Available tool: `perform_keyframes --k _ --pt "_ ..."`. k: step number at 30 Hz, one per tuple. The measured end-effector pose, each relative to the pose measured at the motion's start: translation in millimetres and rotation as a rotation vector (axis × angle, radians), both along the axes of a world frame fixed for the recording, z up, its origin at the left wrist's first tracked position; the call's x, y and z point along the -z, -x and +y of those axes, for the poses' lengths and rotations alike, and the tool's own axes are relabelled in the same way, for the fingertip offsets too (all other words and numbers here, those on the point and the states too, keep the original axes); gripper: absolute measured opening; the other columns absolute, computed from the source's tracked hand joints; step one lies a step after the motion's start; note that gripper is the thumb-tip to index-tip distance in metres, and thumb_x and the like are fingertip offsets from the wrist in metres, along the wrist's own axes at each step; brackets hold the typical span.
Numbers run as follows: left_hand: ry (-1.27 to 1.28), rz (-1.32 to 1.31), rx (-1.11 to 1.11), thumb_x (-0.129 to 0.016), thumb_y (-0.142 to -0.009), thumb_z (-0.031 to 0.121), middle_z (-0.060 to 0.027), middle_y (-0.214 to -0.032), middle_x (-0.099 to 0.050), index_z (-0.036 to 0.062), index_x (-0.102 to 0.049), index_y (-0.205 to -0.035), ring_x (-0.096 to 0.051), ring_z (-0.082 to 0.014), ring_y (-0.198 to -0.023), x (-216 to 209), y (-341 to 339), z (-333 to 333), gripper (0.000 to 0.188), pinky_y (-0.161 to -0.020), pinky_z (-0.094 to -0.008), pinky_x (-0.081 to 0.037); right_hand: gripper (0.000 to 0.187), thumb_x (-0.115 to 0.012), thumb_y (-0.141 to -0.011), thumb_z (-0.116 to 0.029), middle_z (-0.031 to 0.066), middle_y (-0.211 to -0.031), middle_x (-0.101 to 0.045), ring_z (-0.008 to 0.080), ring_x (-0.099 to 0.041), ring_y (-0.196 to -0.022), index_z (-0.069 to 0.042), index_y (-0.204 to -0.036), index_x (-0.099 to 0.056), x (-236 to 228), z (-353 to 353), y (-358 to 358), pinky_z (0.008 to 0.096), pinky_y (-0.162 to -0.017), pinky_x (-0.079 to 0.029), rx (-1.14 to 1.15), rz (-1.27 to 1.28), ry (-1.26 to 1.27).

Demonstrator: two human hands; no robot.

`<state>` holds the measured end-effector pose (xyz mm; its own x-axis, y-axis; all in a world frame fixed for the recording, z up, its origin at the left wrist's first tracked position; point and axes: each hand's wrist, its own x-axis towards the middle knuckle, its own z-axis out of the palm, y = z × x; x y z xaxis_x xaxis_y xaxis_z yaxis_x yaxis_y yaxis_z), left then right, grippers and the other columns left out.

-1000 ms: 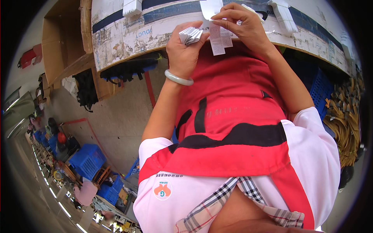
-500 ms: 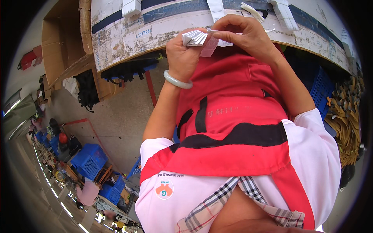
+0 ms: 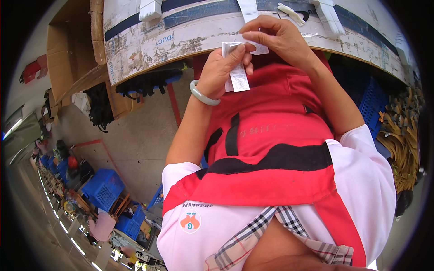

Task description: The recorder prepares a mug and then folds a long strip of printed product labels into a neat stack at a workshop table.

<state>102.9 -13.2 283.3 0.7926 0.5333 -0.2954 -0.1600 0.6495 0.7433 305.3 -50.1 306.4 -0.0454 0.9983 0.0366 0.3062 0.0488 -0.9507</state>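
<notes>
Holding printed labels (image 3: 239, 79): left hand (image 3: 220, 67)

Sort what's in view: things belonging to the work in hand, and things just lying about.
Apparently in use:
- white printed labels in the left hand
- long flat white strip by the right hand

Apparently just lying about:
- brown cardboard box
- blue plastic crates
- pile of brown strips

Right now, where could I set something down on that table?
At left, the scuffed table looks bare between the black band, the front edge and the left hand, which holds white labels. It is crowded around the right hand: a white strip, cream piece and white bundle sit close beyond it.
</notes>
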Motion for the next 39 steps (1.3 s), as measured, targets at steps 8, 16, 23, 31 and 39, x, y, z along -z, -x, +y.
perform_keyframes --k 8,16,23,31,39 --pt "-0.096 0.146 -0.193 -0.069 -0.093 0.018 0.0003 -0.066 -0.058 0.0007 -0.067 -0.097 -0.057 -0.0089 -0.061 6 -7 3 0.018 -0.058 -0.0219 -0.046 0.01 -0.075 -0.084 -0.014 0.0066 -0.087 -0.061 0.0178 -0.062 -0.07 -0.008 -0.092 -0.075 24 31 -20 0.0295 -0.062 -0.049 0.279 -0.372 -0.161" --pt "-1.013 0.207 -0.453 -0.068 -0.088 -0.001 -0.0011 -0.086 -0.068 0.0011 -0.071 -0.102 -0.059 -0.0043 -0.071 2 -9 20 0.014 -0.061 -0.0174 -0.047 0.018 -0.068 -0.092 -0.015 0.0021 -0.1 -0.066 0.0097 -0.06 -0.085 -0.005 -0.107 -0.07 -7 8 -11 0.0236 -0.074 -0.049 -0.027 -0.184 -0.267" --pt "-0.795 0.246 -0.411 -0.064 -0.087 -0.002 -0.0017 -0.084 -0.069 -0.0003 -0.072 -0.098 -0.062 -0.0079 -0.077 -8 -4 9 0.013 -0.068 -0.0226 -0.051 0.017 -0.068 -0.092 -0.013 0.0007 -0.092 -0.064 0.0062 -0.057 -0.08 -0.002 -0.105 -0.068 -14 1 -7 0.0213 -0.071 -0.048 -0.075 0.098 0.069" --pt "-0.438 0.189 -0.292 -0.071 -0.091 0.013 -0.0018 -0.073 -0.065 0.0003 -0.07 -0.103 -0.058 -0.0061 -0.062 -7 -1 3 0.018 -0.054 -0.0195 -0.044 0.014 -0.068 -0.092 -0.014 -0.0007 -0.085 -0.063 0.0045 -0.054 -0.074 -0.001 -0.099 -0.067 -15 0 -7 0.0185 -0.066 -0.045 -0.116 0.19 0.17" --pt "0.024 0.083 -0.027 -0.059 -0.096 0.044 -0.0064 -0.078 -0.065 0.001 -0.063 -0.103 -0.061 -0.0122 -0.062 -6 -2 4 0.044 -0.051 -0.0223 -0.048 0.02 -0.068 -0.092 -0.019 0.0034 -0.078 -0.066 0.0086 -0.06 -0.066 0.001 -0.096 -0.068 -16 -9 12 0.0209 -0.066 -0.05 -0.079 0.175 0.141"
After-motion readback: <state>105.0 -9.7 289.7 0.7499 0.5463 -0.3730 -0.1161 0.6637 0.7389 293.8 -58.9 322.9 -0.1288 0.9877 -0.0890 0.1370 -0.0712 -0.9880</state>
